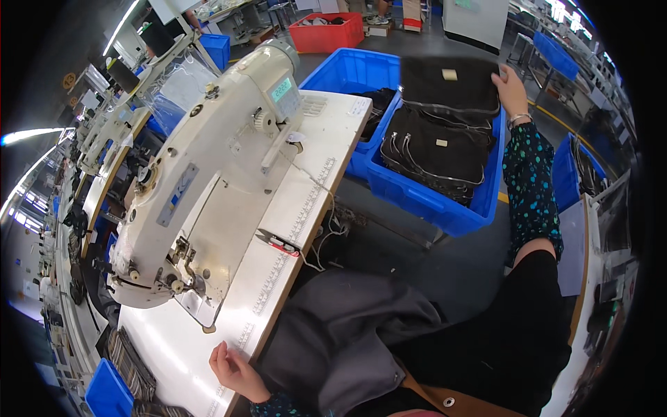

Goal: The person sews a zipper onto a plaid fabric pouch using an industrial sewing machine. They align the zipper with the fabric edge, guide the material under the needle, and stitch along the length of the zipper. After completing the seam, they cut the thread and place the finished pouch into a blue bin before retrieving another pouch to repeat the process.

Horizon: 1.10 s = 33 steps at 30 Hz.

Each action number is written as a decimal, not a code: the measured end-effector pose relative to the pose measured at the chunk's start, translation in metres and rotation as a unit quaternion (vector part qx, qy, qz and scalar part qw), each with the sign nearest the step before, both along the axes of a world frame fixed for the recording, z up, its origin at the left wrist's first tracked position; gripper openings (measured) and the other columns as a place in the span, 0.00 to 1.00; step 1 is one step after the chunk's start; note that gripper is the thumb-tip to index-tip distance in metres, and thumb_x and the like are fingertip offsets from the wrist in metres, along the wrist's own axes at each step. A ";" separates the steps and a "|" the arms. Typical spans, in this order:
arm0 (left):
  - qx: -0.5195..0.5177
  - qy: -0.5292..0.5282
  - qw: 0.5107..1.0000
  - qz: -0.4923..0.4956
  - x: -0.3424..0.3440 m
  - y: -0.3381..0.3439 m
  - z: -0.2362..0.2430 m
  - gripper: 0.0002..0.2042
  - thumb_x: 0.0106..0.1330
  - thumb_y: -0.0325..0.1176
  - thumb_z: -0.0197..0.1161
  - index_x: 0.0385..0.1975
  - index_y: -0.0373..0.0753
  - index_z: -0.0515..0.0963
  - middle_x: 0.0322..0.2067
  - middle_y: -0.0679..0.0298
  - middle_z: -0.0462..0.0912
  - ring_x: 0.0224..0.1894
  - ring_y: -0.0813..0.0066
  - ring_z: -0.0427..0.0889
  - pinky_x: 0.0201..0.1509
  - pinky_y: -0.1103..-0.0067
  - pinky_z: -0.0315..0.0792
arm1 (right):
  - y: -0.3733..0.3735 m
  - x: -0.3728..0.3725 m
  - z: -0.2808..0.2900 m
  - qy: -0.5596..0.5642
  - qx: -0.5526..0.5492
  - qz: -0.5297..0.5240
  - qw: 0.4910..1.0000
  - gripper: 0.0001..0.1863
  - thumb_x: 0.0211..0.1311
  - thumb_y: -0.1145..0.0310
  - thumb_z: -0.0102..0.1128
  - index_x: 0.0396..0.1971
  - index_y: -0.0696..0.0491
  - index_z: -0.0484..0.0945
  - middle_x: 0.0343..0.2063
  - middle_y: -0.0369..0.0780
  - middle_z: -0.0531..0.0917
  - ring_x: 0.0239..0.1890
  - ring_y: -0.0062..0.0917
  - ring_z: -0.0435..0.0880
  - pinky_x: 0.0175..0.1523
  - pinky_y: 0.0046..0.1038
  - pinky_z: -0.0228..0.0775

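My right hand [511,88] reaches out at the far right, its fingers closed on the right edge of a black cloth piece [427,78] with a small pale label. That piece is raised at the far side of a stack of similar black cloth pieces [424,154] with pale edging in a blue crate [424,200]. My left hand [236,372] rests by the front edge of the white sewing table [285,240]. Its fingers are loosely bent, slightly apart, and hold nothing. The white sewing machine [156,215] stands on the table beyond that hand.
Red-handled thread snips [279,243] lie at the table edge, near a loose pale cord [326,240]. Another blue crate [354,69] with dark cloth stands behind the first. Grey cloth [340,326] covers my lap. A red crate [326,33] sits farther off.
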<state>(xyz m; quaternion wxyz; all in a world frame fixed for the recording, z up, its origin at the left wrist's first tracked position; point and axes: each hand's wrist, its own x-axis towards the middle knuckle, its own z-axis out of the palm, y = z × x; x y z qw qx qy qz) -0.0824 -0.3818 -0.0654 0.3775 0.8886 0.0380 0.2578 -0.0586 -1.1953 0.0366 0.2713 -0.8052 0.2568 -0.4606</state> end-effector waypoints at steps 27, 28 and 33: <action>0.149 -0.090 0.983 0.057 0.005 -0.011 0.016 0.10 0.59 0.24 0.70 0.40 0.44 0.88 0.40 0.68 0.88 0.41 0.64 0.83 0.43 0.70 0.77 | 0.186 0.110 -0.079 0.127 -0.227 0.229 0.938 0.11 0.71 0.72 0.62 0.48 0.60 0.84 0.46 0.47 0.87 0.49 0.42 0.86 0.59 0.38 0.76; 0.149 -0.090 0.983 0.055 0.004 -0.008 0.015 0.10 0.59 0.24 0.70 0.40 0.44 0.88 0.40 0.69 0.87 0.41 0.64 0.83 0.43 0.70 0.77 | 0.246 0.107 -0.067 0.125 -0.217 0.281 0.926 0.10 0.71 0.71 0.63 0.47 0.60 0.84 0.44 0.48 0.87 0.46 0.42 0.87 0.55 0.36 0.77; 0.127 -0.093 0.987 0.046 0.003 -0.008 0.015 0.10 0.59 0.24 0.71 0.40 0.44 0.88 0.40 0.69 0.88 0.41 0.64 0.83 0.43 0.70 0.76 | 0.438 0.089 -0.040 0.065 -0.287 0.458 0.839 0.18 0.60 0.67 0.73 0.49 0.56 0.85 0.43 0.45 0.89 0.43 0.43 0.87 0.49 0.37 0.80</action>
